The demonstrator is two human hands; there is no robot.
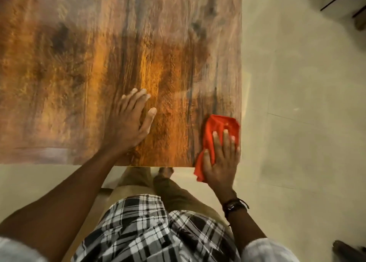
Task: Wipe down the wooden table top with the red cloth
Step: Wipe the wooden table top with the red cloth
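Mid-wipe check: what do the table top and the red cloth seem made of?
Table top: wood or wood-grain laminate, semi-gloss; streaky grain and a pale sheen show. Red cloth: soft fabric, possibly microfibre, matte; it bunches in folds under the right hand.

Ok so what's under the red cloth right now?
The red cloth lies on the near right corner of the wooden table top, one end hanging past the edge. The right hand presses flat on it. The wood directly beneath is covered.
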